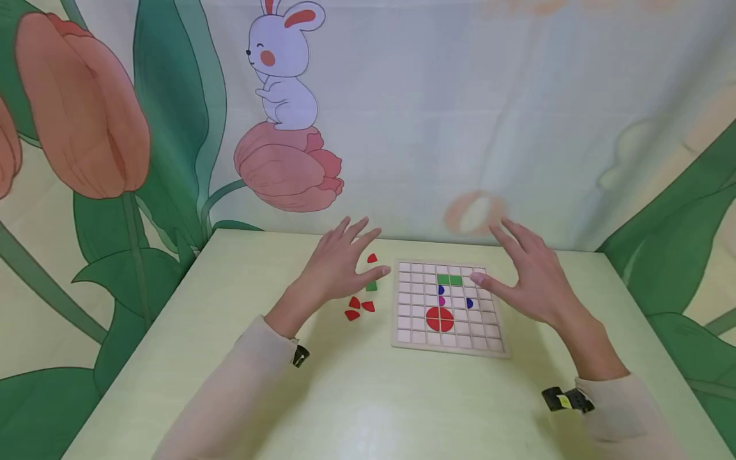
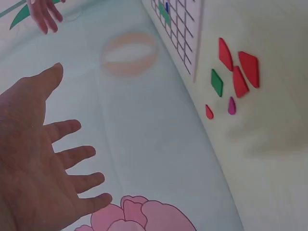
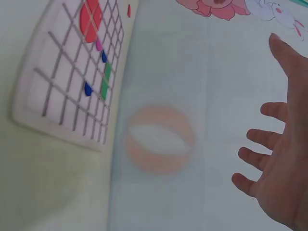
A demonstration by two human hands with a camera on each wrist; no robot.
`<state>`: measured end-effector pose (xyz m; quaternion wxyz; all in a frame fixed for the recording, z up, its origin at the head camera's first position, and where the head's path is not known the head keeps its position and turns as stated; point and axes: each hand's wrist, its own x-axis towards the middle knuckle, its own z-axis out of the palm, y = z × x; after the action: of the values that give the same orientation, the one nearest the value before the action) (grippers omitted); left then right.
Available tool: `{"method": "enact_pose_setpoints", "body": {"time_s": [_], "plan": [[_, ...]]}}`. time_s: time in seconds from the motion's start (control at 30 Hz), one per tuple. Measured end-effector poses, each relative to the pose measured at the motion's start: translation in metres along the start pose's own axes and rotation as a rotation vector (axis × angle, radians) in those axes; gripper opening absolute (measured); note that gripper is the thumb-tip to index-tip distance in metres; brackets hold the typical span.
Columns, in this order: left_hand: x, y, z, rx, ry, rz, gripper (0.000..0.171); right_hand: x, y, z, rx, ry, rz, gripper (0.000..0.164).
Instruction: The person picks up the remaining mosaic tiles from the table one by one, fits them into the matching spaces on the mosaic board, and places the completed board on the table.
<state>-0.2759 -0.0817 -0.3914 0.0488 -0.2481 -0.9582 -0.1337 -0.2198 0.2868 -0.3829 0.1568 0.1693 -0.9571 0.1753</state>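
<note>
A white gridded board (image 1: 405, 297) lies on the table. Two green squares (image 1: 443, 280), a blue half-round piece (image 1: 441, 290), a magenta piece (image 1: 441, 301), another blue piece (image 1: 469, 303) and a red circle of quarter pieces (image 1: 434, 313) sit in its cells. My left hand (image 1: 342, 268) hovers left of the board with fingers spread, above loose pieces. Over the board's right edge, my right hand (image 1: 535, 281) is raised with its fingers apart. Both wrist views show bare palms, holding nothing.
Left of the board lie several red quarter pieces (image 1: 352, 315), a green piece (image 1: 371, 286) and, in the left wrist view, a purple piece (image 2: 232, 106). Behind the table (image 1: 368, 396) hangs a curtain (image 1: 402, 128) printed with tulips and a rabbit.
</note>
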Motion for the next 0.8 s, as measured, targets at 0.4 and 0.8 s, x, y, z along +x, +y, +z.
{"method": "enact_pose_setpoints", "body": {"time_s": [0.4, 0.8], "plan": [[0.002, -0.047, 0.045, -0.258, -0.022, -0.070, 0.072, -0.022, 0.047, 0.044, 0.253, -0.138, 0.242, 0.097], [0.020, -0.045, 0.094, -0.381, -0.086, -0.138, 0.060, -0.033, 0.070, 0.085, 0.167, -0.381, 0.276, 0.104]]}}
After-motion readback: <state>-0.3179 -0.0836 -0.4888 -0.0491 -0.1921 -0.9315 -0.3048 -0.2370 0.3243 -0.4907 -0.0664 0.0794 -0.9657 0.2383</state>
